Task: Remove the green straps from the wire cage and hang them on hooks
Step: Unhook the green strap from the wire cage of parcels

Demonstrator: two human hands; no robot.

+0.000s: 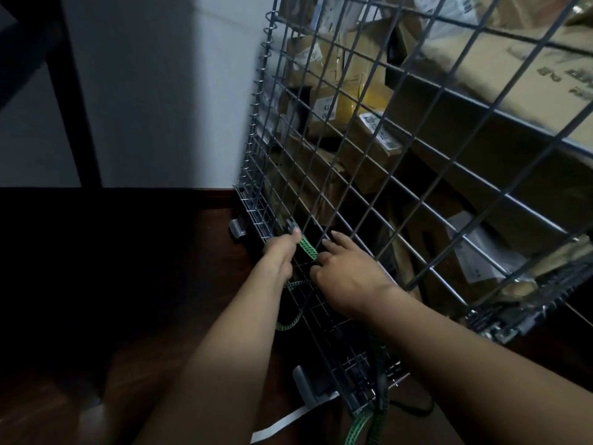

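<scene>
1. Reaching low, both hands work at the bottom corner of the wire cage (378, 175), which stands on a dark wood floor (134, 316) beside a pale wall (167, 91).
2. The left hand (282, 252) has its grip closed round a green strap (308, 248) just beside the cage's lower rail; the strap runs on from that hand to the right hand.
3. The right hand (349, 281) lies against the mesh with two fingers straight and touching the wires; the other fingers curl at the strap, and whether that grip is clamped on it cannot be told.
4. A slack loop of the green strap hangs below the left wrist, in front of the lower mesh.
5. A second green strap (359, 425) lies at the near corner of the cage, next to a dark cord (382, 393).
6. Cardboard boxes (481, 91) fill the cage behind the mesh; several carry white labels, and one shows printed characters, all too blurred to read.
7. Two grey metal feet are visible under the cage, one at the far corner (237, 229) and one at the near corner (308, 387).
</scene>
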